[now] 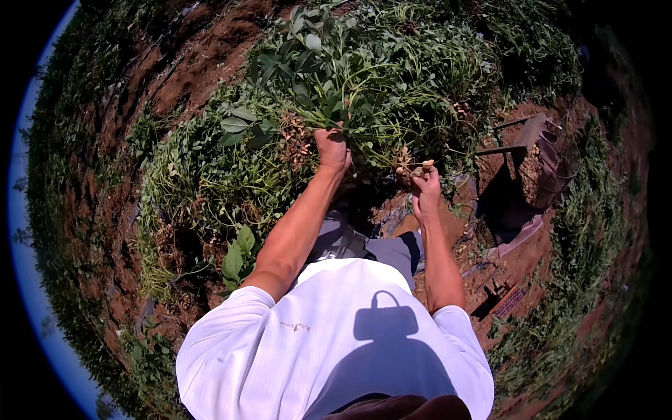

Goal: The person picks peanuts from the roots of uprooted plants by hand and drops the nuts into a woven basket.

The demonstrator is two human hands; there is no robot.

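Note:
My left hand point(333, 149) is closed around the stems of a leafy peanut plant point(328, 86) in front of me. At the root end of the stems, several pods point(403, 161) hang just beside my right hand point(426, 191). Thumb and fingers of that hand pinch a pale peanut pod point(428, 164); whether it is still attached to the root cannot be made out. Another cluster of peanut pods point(294, 142) shows left of my left hand, among the vines. My left palm and part of the stems are hidden.
A large heap of pulled peanut vines point(210, 173) spreads ahead and to my left. To the right stands a container of peanuts point(533, 178) with a board point(530, 131) at its edge. An orange slotted object point(508, 302) lies on reddish soil point(480, 336).

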